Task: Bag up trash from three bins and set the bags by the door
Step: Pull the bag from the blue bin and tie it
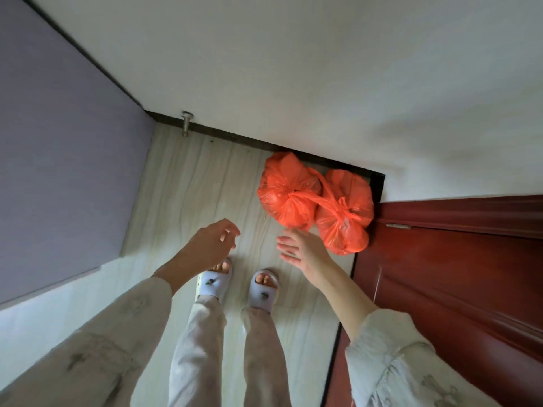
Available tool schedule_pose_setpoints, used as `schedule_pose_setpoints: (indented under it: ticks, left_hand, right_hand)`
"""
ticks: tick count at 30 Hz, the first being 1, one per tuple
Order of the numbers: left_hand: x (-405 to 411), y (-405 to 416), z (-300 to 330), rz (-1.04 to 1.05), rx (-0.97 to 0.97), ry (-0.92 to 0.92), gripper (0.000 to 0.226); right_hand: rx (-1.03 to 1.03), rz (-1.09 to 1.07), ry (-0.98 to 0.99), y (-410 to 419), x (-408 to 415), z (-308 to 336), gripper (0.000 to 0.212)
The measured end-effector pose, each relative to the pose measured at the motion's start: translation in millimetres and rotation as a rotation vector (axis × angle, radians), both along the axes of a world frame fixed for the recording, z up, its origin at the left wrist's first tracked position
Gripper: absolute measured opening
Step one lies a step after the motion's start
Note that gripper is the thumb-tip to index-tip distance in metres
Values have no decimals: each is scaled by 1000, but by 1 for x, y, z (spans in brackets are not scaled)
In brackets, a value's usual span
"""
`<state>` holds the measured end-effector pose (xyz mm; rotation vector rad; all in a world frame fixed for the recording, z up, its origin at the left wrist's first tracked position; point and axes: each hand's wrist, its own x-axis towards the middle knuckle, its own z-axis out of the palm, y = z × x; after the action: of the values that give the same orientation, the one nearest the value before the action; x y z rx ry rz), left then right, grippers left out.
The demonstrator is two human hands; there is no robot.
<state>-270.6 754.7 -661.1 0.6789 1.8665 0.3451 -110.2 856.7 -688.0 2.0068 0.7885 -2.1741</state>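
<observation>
Tied orange trash bags [316,199] lie bunched together on the pale floor in the corner beside the dark red door [458,268]. At least two knotted bundles show; whether a third lies among them I cannot tell. My right hand [299,246] hovers just in front of the bags with fingers spread, holding nothing. Further left, my left hand [213,239] hangs over the floor, fingers loosely curled and empty.
A metal door stopper [186,123] sticks up from the floor by the dark baseboard. A purple wall [64,160] closes the left side, a white wall [293,69] the far side. My feet in pale slippers [238,284] stand on the floor below the hands.
</observation>
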Motion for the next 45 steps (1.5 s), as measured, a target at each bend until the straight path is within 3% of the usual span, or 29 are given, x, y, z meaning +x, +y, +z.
schedule_pose_setpoints:
  ticks: [9, 21, 24, 34, 40, 45]
  left_hand:
    - [37, -114, 155, 488, 125, 43, 18]
    - [44, -394, 248, 1036, 207, 215, 14]
    - [40, -474, 260, 1189, 270, 220, 12]
    - [-11, -719, 290, 1410, 228, 326, 12]
    - [-94, -800, 300, 1526, 276, 334, 14]
    - [-211, -861, 320, 1619, 334, 365, 21]
  right_hand:
    - [168, 513, 133, -91, -32, 188, 20]
    - [309, 1236, 331, -310, -114, 298, 26]
    - [331, 1292, 381, -385, -137, 312, 27]
    - [260, 1511, 502, -610, -227, 335, 27]
    - [288, 1567, 568, -692, -336, 353, 26]
    - [312, 1580, 643, -759, -471, 372, 26]
